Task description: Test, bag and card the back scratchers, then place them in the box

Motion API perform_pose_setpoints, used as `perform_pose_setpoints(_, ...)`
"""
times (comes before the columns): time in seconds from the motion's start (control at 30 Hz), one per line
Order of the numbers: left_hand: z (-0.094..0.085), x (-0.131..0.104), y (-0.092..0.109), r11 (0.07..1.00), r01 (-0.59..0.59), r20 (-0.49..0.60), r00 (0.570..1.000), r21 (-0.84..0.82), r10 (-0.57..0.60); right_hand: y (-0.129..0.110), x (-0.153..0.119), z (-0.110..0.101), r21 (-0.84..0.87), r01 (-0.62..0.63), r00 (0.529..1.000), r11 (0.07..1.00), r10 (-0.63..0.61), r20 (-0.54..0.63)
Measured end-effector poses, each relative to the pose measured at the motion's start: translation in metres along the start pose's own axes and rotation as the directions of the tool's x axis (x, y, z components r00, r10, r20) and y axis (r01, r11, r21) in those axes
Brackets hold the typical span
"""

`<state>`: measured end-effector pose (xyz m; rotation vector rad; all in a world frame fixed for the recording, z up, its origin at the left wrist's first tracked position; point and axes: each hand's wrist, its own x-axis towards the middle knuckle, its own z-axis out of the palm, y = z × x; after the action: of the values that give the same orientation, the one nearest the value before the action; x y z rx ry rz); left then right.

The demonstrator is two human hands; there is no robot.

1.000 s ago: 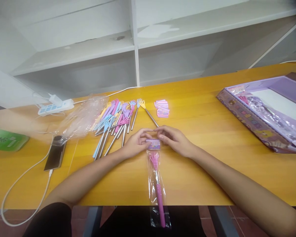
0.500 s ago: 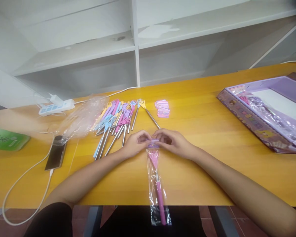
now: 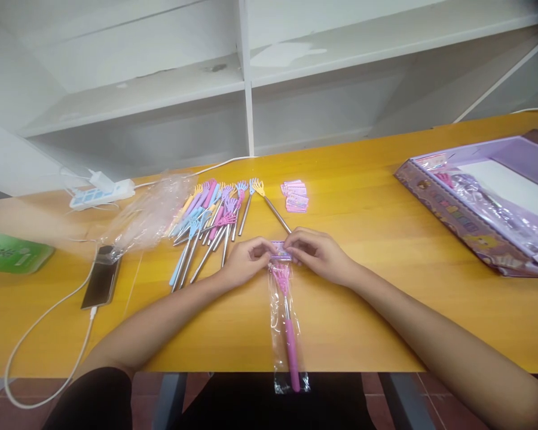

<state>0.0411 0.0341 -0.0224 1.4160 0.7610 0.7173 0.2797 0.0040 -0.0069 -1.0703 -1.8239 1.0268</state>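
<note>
A pink back scratcher [image 3: 291, 346] lies inside a clear plastic bag [image 3: 275, 334], its claw end toward my hands and its handle reaching past the table's front edge. At the top of the bag is a small purple printed card [image 3: 280, 251]. My left hand [image 3: 250, 258] pinches the card's left end. On the right end my right hand [image 3: 316, 254] is closed with thumb and fingers. Beyond my right hand lies a yellow-clawed back scratcher [image 3: 275, 212]. A heap of colourful back scratchers [image 3: 210, 215] spreads to the left of it.
Several purple cards [image 3: 295, 197] lie stacked near the back. On the right stands an open purple box [image 3: 466, 227] with bagged scratchers in it. To the left are clear bags [image 3: 150, 209], a phone [image 3: 102, 280] on a white cable, a power strip [image 3: 103, 194] and a green package [image 3: 15, 251].
The card and bagged back scratcher have moved slightly away from me, toward the back of the table. My right hand has shifted a little, uncovering more of the card between my hands.
</note>
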Motion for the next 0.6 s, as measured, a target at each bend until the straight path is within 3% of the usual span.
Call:
perform_pose_setpoints(0.37,-0.0015,-0.0024,0.0095,0.998,0.059,0.019,0.998,-0.022,-0.059,-0.0028,0.0002,-0.0033,-0.069,0.119,0.993,0.991,-0.118,0.023)
perform_pose_setpoints(0.6,0.0016,-0.0045,0.0077,0.995,0.062,0.021,0.998,0.081,-0.064,-0.0005,-0.0036,0.0029,0.075,-0.028,0.999,0.997,0.026,0.030)
